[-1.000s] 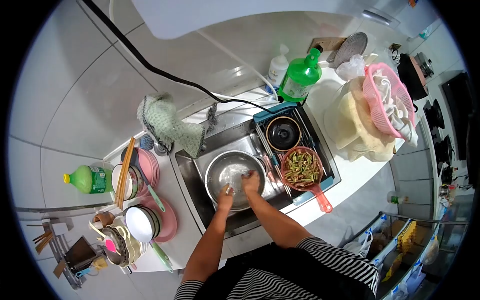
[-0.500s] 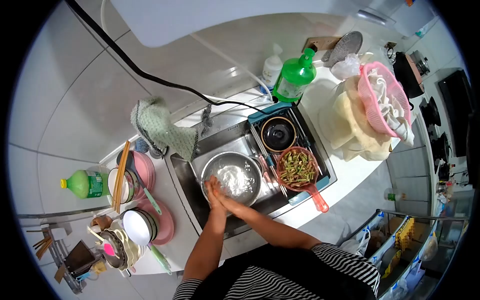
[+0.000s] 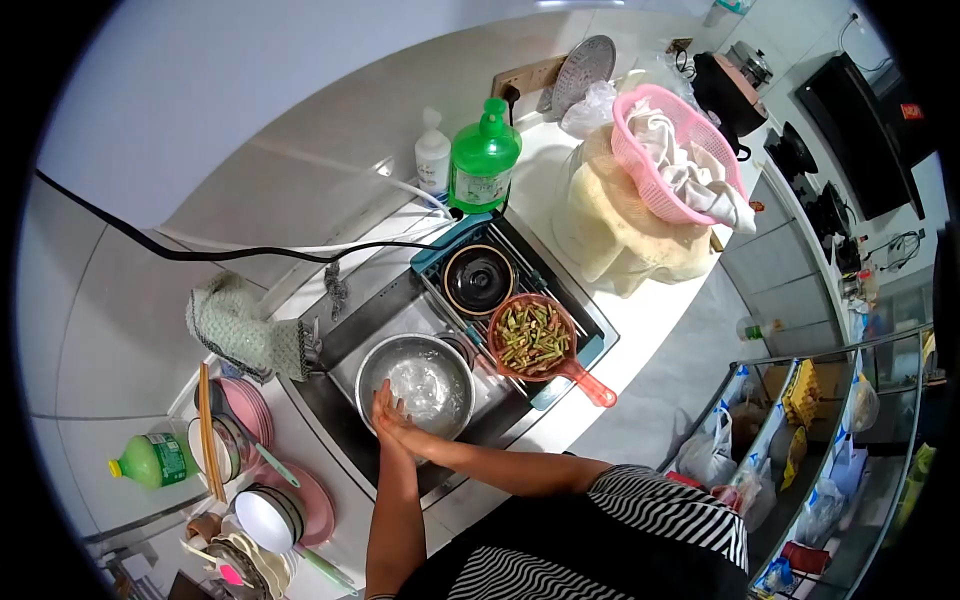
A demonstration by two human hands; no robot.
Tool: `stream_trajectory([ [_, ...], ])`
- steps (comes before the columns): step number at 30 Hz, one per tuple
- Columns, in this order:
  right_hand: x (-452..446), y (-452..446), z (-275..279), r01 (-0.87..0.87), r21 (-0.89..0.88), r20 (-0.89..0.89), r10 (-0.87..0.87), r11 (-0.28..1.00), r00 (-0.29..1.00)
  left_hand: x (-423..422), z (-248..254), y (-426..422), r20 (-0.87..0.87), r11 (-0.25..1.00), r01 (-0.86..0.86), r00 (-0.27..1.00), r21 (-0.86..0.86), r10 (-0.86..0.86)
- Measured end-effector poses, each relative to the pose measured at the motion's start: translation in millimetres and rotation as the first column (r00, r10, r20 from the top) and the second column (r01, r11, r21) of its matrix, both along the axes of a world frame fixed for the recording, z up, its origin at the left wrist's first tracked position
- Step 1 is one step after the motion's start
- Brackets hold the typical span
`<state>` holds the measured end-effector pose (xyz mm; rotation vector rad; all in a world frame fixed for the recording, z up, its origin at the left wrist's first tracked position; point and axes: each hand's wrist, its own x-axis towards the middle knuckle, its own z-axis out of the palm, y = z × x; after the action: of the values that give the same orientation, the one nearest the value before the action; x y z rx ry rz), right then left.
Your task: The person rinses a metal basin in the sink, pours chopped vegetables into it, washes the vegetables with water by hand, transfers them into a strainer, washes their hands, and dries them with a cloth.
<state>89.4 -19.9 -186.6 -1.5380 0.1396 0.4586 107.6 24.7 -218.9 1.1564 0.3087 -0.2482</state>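
Note:
A metal basin (image 3: pixel 447 365) of clear water stands in the sink (image 3: pixel 345 455). Over the basin's near-left rim, my left hand (image 3: pixel 384 408) and my right hand (image 3: pixel 408 436) press against each other. Their fingers look stretched out, and I see nothing held in them; the palms are hidden. To the right, a red long-handled strainer (image 3: pixel 595 388) full of cut green vegetable pieces (image 3: pixel 533 338) sits on a rack across the sink. A dark round lid (image 3: pixel 479 280) lies behind it on the same rack.
Bowls (image 3: pixel 268 520), pink plates (image 3: pixel 318 505) and chopsticks (image 3: pixel 209 430) crowd the left counter. A cloth (image 3: pixel 235 320) hangs over the faucet area. Behind the sink stand a green pump bottle (image 3: pixel 485 160) and a white bottle (image 3: pixel 432 160). A pink basket (image 3: pixel 640 165) sits at right.
The camera view has turned and shifted, so the sink and counter appear further left. My hands stay together at the basin's near-left rim, with the fingers slightly more spread.

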Motion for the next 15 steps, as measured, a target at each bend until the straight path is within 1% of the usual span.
stream_trajectory([
  [2,5,-13,32,0.002,0.098,-0.102,0.008,0.995,0.995,-11,-9,-1,0.206,0.986,-0.158,0.965,-0.046,0.164],
  [3,8,-17,41,0.016,0.136,-0.14,0.004,0.991,0.99,-4,-73,9,-0.047,0.96,-0.277,0.96,-0.038,0.275],
  [4,15,-23,47,0.049,0.166,-0.189,-0.017,0.985,0.982,-15,-41,-25,0.202,0.911,-0.412,0.893,0.004,0.403],
  [5,23,-32,46,0.116,0.19,-0.262,-0.063,0.975,0.963,-12,17,-36,-0.081,0.95,-0.292,0.955,-0.11,0.284],
  [6,30,-42,45,0.231,0.215,-0.355,-0.145,0.949,0.924,-8,78,-45,-0.339,0.945,-0.208,0.934,-0.251,0.115],
  [7,39,-50,46,0.342,0.214,-0.434,-0.224,0.915,0.873,-15,115,-61,-0.326,0.943,-0.15,0.944,-0.296,0.048],
  [8,44,-53,51,0.521,0.2,-0.509,-0.366,0.829,0.779,-25,97,-62,-0.438,0.918,-0.199,0.898,-0.343,0.031],
  [9,50,-61,13,0.34,0.068,-0.4,-0.286,0.938,0.871,-26,94,-63,-0.37,0.914,-0.132,0.929,-0.382,-0.02],
  [10,47,-71,39,0.089,-0.278,-0.178,-0.142,0.957,0.974,-26,81,-60,-0.365,0.92,-0.134,0.931,-0.368,-0.01],
  [11,42,-65,40,0.129,-0.149,-0.249,-0.164,0.98,0.955,-26,52,-50,-0.37,0.923,-0.15,0.929,-0.355,0.009],
  [12,36,-58,43,0.179,-0.025,-0.321,-0.177,0.984,0.93,-23,11,-38,-0.393,0.919,-0.196,0.918,-0.341,0.05],
  [13,26,-48,45,0.089,0.03,-0.275,-0.077,0.996,0.958,-20,-25,-25,-0.415,0.912,-0.242,0.906,-0.33,0.09],
  [14,12,-38,47,-0.006,0.077,-0.222,0.023,0.997,0.975,-19,-42,-14,-0.436,0.902,-0.288,0.891,-0.322,0.129],
  [15,-3,-23,49,0.094,0.039,-0.123,-0.088,0.995,0.988,-10,-26,-4,-0.598,0.919,-0.393,0.743,-0.026,0.301],
])
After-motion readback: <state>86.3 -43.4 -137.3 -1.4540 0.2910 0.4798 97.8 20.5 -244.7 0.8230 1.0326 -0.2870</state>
